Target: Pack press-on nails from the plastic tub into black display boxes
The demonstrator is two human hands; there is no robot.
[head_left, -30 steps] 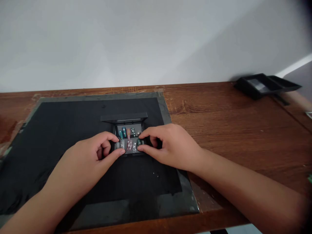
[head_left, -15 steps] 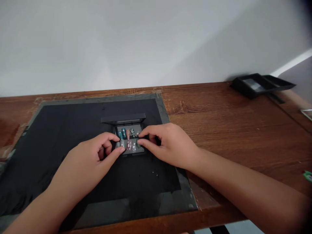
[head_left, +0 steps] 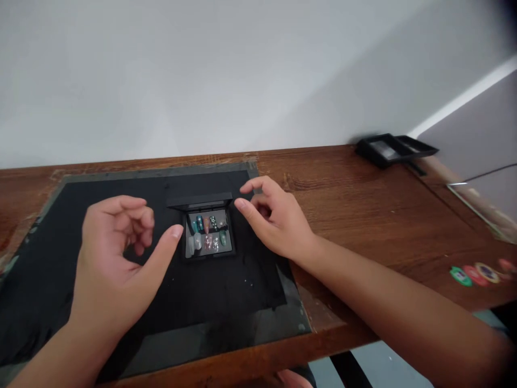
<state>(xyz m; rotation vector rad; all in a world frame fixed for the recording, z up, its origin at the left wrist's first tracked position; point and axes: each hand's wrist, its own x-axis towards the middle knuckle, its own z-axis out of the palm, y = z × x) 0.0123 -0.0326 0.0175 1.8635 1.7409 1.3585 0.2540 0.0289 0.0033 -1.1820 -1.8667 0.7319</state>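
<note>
An open black case [head_left: 209, 257] lies on the black mat [head_left: 189, 302], its lid [head_left: 202, 201] tilted up at the back. Inside are several press-on nails [head_left: 208, 242] in two rows, in teal, pink, clear and green, some with star shapes. To the left of the case, my left hand [head_left: 117, 253] is raised with thumb and fingers apart, holding nothing. My right hand [head_left: 278, 218] hovers by the right side of the lid, its thumb and index finger parted and nothing between them.
A black open box-like tray [head_left: 388, 151] stands at the back right of the wooden table [head_left: 343, 205]. Several round coloured pieces [head_left: 474, 275] lie near the right edge. Tiny bright specks [head_left: 248, 282] dot the mat. A pale wall rises behind.
Both hands have let go of the nails and drawn apart, left hand to the left, right hand up and away. The view has shifted right, showing more of the coloured pieces.
</note>
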